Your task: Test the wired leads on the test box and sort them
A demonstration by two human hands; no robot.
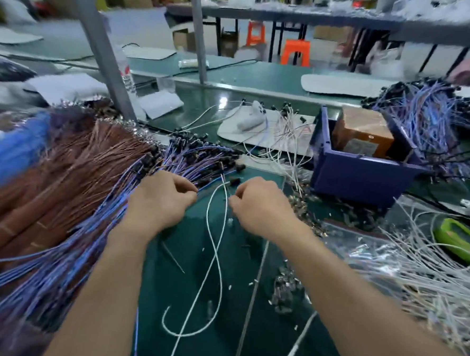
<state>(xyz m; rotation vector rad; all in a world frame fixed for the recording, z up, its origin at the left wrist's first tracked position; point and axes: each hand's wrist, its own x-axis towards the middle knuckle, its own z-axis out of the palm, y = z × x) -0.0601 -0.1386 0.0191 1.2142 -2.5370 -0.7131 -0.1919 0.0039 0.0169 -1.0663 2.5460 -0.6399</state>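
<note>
My left hand (162, 200) has its fingers curled at the edge of a large fan of blue-purple leads (99, 224) with black tips, pinching one blue lead. Just to its right, my right hand (257, 204) pinches a white lead (215, 250) that loops down over the green mat (209, 317). A black component (234, 181) sits on a lead end between the two hands. The view is blurred, so the exact contact points are unclear. The test box cannot be picked out with certainty.
Brown leads (63, 177) pile at the left. A blue bin (362, 170) holding a cardboard box (363, 134) stands at the right, with more blue leads (428, 122) behind it. White leads (427, 276) and a green object (459, 242) lie at the lower right. A white tray (253, 130) sits behind.
</note>
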